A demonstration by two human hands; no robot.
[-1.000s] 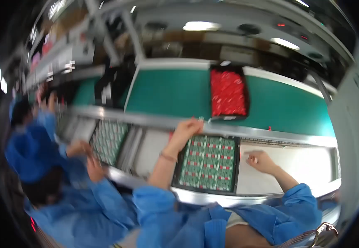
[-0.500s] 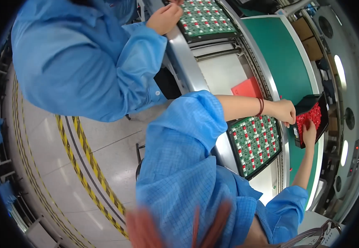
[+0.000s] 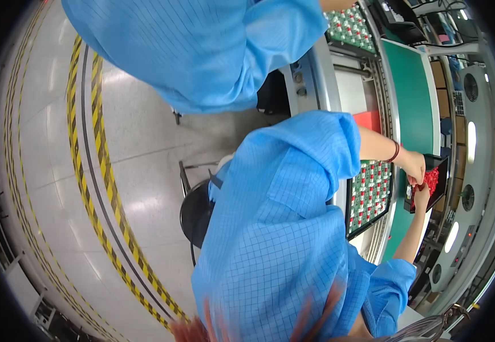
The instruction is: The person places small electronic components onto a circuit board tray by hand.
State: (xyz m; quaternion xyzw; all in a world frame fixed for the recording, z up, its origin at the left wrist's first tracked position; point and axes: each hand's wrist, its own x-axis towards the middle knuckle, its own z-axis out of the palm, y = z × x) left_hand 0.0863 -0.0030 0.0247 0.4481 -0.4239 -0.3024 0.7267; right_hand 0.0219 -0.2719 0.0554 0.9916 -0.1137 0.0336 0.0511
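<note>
Both arms extended over the green conveyor belt [image 3: 410, 85] to the black tray [image 3: 440, 171] of red parts [image 3: 431, 179]. Left hand [image 3: 414, 165] at the tray's near edge, fingers curled down onto the red parts; hold not discernible. Right hand [image 3: 420, 198] just beside the tray, fingers bent; grip not discernible. Green component board [image 3: 369, 196] on the worktop, beside the belt.

Light blue grid-checked antistatic smock, short wide sleeves, dark red band on the left wrist [image 3: 394, 151].
</note>
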